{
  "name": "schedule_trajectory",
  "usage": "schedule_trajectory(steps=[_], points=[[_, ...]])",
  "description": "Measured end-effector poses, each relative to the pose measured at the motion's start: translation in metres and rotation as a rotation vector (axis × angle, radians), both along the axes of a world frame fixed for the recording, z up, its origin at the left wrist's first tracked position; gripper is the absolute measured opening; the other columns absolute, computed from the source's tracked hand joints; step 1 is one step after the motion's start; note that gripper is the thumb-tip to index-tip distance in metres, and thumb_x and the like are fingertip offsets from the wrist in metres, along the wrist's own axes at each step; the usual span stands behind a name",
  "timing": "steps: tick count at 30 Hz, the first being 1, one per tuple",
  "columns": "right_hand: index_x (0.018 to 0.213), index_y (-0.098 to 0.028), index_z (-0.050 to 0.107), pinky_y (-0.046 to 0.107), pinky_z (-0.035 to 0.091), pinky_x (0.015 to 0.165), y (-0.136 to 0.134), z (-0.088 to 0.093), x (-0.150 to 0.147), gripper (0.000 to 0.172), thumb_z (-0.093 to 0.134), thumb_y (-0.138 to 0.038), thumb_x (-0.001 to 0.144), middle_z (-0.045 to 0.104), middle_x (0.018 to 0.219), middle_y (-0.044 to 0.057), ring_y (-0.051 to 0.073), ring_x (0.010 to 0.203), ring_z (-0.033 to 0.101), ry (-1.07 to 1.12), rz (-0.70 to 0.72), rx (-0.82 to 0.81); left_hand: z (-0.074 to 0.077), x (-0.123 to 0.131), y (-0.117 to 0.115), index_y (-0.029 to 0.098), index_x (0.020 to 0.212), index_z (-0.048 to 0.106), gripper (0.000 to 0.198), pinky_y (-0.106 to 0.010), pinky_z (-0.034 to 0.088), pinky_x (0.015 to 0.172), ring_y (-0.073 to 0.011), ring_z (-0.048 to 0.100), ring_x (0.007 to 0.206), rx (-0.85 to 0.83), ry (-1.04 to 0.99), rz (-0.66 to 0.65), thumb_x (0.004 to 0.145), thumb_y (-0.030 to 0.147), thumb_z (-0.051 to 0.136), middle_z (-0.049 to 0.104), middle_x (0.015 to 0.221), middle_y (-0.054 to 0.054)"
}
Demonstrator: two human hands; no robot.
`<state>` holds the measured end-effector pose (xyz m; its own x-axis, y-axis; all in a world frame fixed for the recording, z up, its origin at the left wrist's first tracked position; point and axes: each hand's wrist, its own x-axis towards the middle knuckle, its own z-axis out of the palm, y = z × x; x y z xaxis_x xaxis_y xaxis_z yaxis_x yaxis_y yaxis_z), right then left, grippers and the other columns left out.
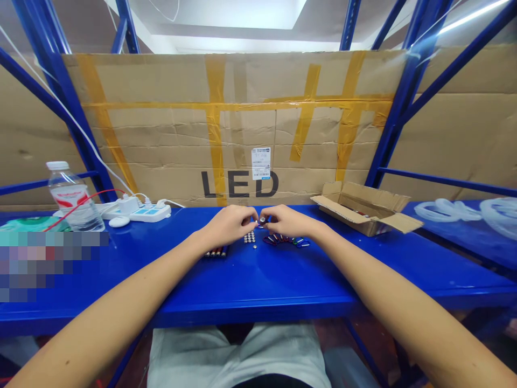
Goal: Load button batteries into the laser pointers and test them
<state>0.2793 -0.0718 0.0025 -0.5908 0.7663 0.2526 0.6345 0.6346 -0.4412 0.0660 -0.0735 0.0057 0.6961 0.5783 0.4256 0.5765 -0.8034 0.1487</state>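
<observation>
My left hand (232, 220) is closed in a pinch, with a small shiny bit, apparently a button cell (256, 224), at its fingertips. Close beside it, my right hand (285, 220) grips a small flashlight (263, 220) whose round silver end faces me. Most of that flashlight is hidden by the fingers. Rows of silver button cells (249, 237) lie on the blue table below, and a single cell (254, 247) sits apart in front. Several dark flashlight tubes (216, 252) line up under my left wrist. Coloured carabiners (285, 240) fan out below my right hand.
An opened cardboard box (363, 207) stands at the right on the blue table (258, 283). To the left are a water bottle (75, 196), a white power strip (149, 213) and a white round object (119, 221). Coiled clear tubing (448, 210) lies far right. A large carton (169, 129) walls the back.
</observation>
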Motion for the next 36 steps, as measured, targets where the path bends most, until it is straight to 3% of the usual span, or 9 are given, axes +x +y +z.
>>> schedule_trajectory(steps=[3, 8, 17, 21, 24, 27, 31, 36], points=[[0.093, -0.016, 0.064, 0.024, 0.042, 0.063, -0.001, -0.001, -0.002, 0.016, 0.052, -0.016, 0.082, 0.068, 0.082, 0.002, 0.014, 0.068, 0.060, 0.026, 0.018, -0.043, -0.003, 0.002, 0.002, 0.017, 0.096, 0.068, 0.017, -0.024, 0.039, 0.062, -0.0130, 0.057, 0.064, 0.162, -0.072, -0.001, 0.090, 0.026, 0.054, 0.066, 0.071, -0.001], [0.107, -0.016, 0.062, 0.025, 0.047, 0.062, -0.002, 0.000, -0.003, 0.026, 0.051, -0.018, 0.084, 0.068, 0.091, 0.004, 0.014, 0.066, 0.065, 0.092, 0.067, -0.181, -0.012, 0.004, 0.005, 0.020, 0.103, 0.069, 0.021, -0.027, 0.048, 0.075, -0.0163, 0.068, 0.082, 0.228, -0.086, -0.042, 0.094, 0.025, 0.050, 0.075, 0.093, -0.005], [0.094, -0.016, 0.059, 0.023, 0.045, 0.052, 0.002, -0.001, -0.001, 0.014, 0.053, -0.027, 0.086, 0.064, 0.076, 0.001, 0.013, 0.060, 0.062, 0.153, 0.082, -0.231, -0.012, 0.001, 0.005, 0.021, 0.110, 0.070, 0.027, -0.028, 0.050, 0.073, -0.0182, 0.070, 0.082, 0.303, -0.032, -0.048, 0.094, 0.027, 0.049, 0.076, 0.096, -0.006], [0.088, -0.016, 0.060, 0.023, 0.045, 0.057, 0.005, -0.001, 0.003, 0.009, 0.053, -0.020, 0.083, 0.064, 0.075, 0.001, 0.013, 0.063, 0.062, 0.095, 0.064, -0.118, -0.004, 0.002, -0.002, 0.019, 0.099, 0.071, 0.025, -0.026, 0.045, 0.066, -0.0172, 0.067, 0.073, 0.214, 0.029, 0.030, 0.091, 0.026, 0.049, 0.075, 0.083, -0.005], [0.083, -0.016, 0.060, 0.023, 0.044, 0.059, 0.007, 0.000, 0.005, 0.008, 0.053, -0.016, 0.082, 0.064, 0.075, 0.001, 0.012, 0.063, 0.061, 0.062, 0.020, -0.047, 0.000, 0.002, -0.006, 0.020, 0.087, 0.072, 0.020, -0.026, 0.041, 0.063, -0.0159, 0.064, 0.067, 0.064, 0.204, -0.011, 0.087, 0.024, 0.052, 0.072, 0.075, -0.004], [0.083, -0.016, 0.060, 0.023, 0.043, 0.058, 0.007, -0.001, 0.006, 0.008, 0.052, -0.016, 0.082, 0.064, 0.075, 0.001, 0.012, 0.061, 0.059, 0.035, -0.019, -0.021, -0.003, 0.000, -0.006, 0.022, 0.093, 0.072, 0.020, -0.027, 0.040, 0.063, -0.0171, 0.063, 0.070, -0.035, 0.354, -0.079, 0.085, 0.026, 0.054, 0.072, 0.080, -0.004], [0.086, -0.016, 0.061, 0.022, 0.041, 0.054, 0.006, -0.002, 0.005, 0.009, 0.052, -0.018, 0.082, 0.064, 0.072, 0.000, 0.012, 0.058, 0.058, 0.025, -0.030, -0.032, -0.011, 0.000, -0.002, 0.025, 0.105, 0.070, 0.026, -0.028, 0.041, 0.067, -0.0196, 0.065, 0.078, -0.054, 0.439, -0.068, 0.087, 0.027, 0.052, 0.072, 0.089, -0.004], [0.087, -0.017, 0.063, 0.023, 0.042, 0.057, 0.007, -0.004, 0.003, 0.011, 0.054, -0.017, 0.081, 0.066, 0.073, 0.001, 0.013, 0.061, 0.059, 0.012, 0.003, -0.010, -0.013, 0.002, -0.001, 0.024, 0.097, 0.069, 0.021, -0.028, 0.042, 0.070, -0.0200, 0.064, 0.082, -0.082, 0.469, -0.058, 0.085, 0.023, 0.052, 0.071, 0.091, -0.004]])
